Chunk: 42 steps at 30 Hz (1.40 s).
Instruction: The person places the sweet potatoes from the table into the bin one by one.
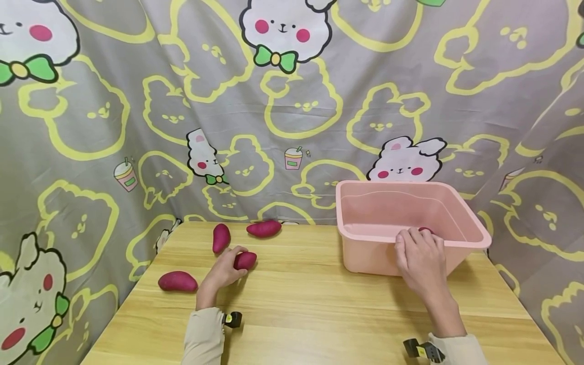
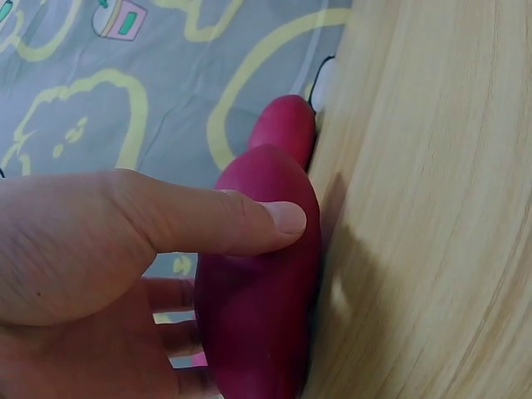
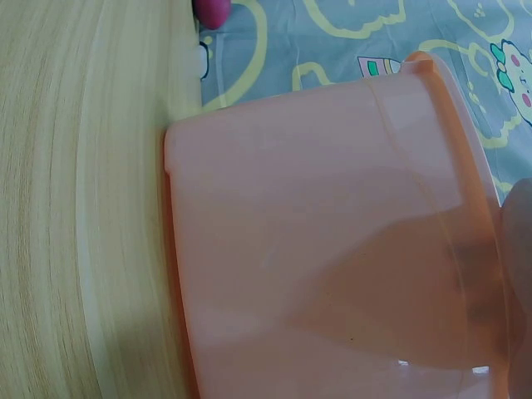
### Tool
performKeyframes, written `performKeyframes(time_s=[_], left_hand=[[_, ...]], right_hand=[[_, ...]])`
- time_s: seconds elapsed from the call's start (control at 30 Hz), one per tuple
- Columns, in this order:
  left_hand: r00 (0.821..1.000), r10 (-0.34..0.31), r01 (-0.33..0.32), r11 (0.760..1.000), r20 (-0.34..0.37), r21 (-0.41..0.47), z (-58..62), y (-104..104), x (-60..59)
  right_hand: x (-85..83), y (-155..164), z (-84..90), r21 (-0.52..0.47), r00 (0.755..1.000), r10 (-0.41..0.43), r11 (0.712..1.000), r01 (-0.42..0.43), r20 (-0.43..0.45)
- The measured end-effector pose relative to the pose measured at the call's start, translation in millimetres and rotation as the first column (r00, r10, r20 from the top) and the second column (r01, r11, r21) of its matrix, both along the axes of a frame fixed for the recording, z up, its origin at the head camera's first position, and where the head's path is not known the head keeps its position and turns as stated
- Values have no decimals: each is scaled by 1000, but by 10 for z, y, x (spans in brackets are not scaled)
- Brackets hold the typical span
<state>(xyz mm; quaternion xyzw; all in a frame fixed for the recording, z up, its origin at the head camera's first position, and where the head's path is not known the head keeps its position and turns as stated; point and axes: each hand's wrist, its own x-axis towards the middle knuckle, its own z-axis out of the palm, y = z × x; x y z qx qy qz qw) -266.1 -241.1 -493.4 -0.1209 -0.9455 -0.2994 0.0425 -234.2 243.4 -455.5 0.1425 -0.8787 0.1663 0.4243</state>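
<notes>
My left hand point(image 1: 223, 274) curls round a purple sweet potato point(image 1: 245, 260), long axis toward two o'clock; the pink tub point(image 1: 365, 253) lies at three o'clock, where my right hand point(image 1: 422, 263) grips its near rim

Between the left hand point(image 1: 224, 271) and the pink plastic tub point(image 1: 365, 253) the desk point(image 1: 301, 299) lies bare, a broad lane open from the near edge to the curtain point(image 1: 292, 101), which walls in the back and both sides. On the left, four purple sweet potatoes point(image 1: 178, 281) crowd the surface, with narrow gaps between them. The tub blocks the right rear corner, and something small and red, perhaps another sweet potato, shows inside past the right hand point(image 1: 422, 261).
</notes>
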Motion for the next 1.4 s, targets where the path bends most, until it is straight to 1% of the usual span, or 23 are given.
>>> performKeyframes(time_s=[0.23, 0.5, 0.87, 0.97, 1.17, 1.4], left_hand=[[1000, 4, -4, 1000, -22, 8, -2, 6, -8], [998, 27, -26, 999, -49, 34, 4, 9, -3], [993, 54, -47, 996, -109, 69, -1, 24, -30], [990, 60, -50, 996, -130, 77, -4, 38, -44], [978, 71, -51, 993, -194, 105, -14, 60, -67], [966, 98, -69, 989, -237, 128, -10, 78, -88]], right_hand=[[7, 2, -4, -4, 1000, -5, 1000, 5, 7], [7, -4, -10, -2, 1000, -8, 1000, 8, 15], [4, -8, -14, -7, 1000, -6, 1000, 6, 3], [13, -11, -7, -5, 1000, -6, 1000, 6, 1], [27, -18, 4, -3, 1000, -6, 1000, 6, 0], [21, -20, 1, -2, 1000, -5, 1000, 5, -1]])
